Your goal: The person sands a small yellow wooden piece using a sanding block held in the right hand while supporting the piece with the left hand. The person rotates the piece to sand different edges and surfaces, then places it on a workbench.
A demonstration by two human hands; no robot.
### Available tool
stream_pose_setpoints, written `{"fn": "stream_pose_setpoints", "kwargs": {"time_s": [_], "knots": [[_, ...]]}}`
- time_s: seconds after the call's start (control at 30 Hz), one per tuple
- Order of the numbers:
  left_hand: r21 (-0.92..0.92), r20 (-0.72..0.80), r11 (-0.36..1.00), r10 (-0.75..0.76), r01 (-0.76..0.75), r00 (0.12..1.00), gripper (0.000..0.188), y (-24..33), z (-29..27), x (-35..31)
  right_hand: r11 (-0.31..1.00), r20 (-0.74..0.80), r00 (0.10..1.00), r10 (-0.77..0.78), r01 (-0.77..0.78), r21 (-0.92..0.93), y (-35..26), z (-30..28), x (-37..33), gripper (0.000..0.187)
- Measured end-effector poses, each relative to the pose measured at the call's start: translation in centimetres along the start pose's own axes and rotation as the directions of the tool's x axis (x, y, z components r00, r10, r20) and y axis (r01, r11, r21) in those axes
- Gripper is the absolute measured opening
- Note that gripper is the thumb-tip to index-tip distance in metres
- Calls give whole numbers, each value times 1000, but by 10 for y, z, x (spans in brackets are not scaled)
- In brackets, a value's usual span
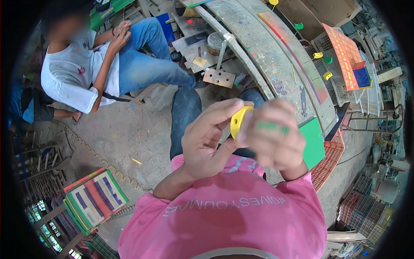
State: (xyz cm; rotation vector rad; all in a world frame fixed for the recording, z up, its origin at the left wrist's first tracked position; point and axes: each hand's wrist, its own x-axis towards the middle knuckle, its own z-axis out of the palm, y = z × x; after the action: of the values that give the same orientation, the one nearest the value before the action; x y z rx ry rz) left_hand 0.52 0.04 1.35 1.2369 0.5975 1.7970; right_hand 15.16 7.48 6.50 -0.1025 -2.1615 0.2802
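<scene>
In front of my chest, my left hand (pixel 200 144) pinches a small yellow piece (pixel 236 122) between its thumb and fingers. The piece is curved, with a dark round hole in the side that shows. Close against its right side is my right hand (pixel 280 144), smeared by motion, its fingers bent. A green patch shows over the right hand's fingers; the blur hides what it is. Whether the right hand grips anything cannot be made out.
A long paint-stained bench (pixel 246 32) curves past ahead, with a spanner (pixel 303 101) on it. Yellow pieces (pixel 327 76) stand on thin sticks along its far side. A green board (pixel 313 144) and red crate (pixel 330 162) lie right. A co-worker (pixel 71 75) sits left, near stacked boards (pixel 97 200).
</scene>
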Motion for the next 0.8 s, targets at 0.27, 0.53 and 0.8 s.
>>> {"fn": "stream_pose_setpoints", "kwargs": {"time_s": [0.27, 0.53, 0.8], "knots": [[60, -50, 989, 137, -134, 989, 50, 17, -8, -7, 995, -18, 998, -59, 57, -85, 1, 17, 15, 30], [180, -182, 958, 256, -223, 950, 61, 47, -28, -31, 999, -242, 970, 34, -28, 29, -26, 34, 46, 13], [221, -279, 913, 397, -344, 874, 57, 79, -49, -64, 973, -58, 986, -156, 163, 164, -71, 70, 67, 28]]}}
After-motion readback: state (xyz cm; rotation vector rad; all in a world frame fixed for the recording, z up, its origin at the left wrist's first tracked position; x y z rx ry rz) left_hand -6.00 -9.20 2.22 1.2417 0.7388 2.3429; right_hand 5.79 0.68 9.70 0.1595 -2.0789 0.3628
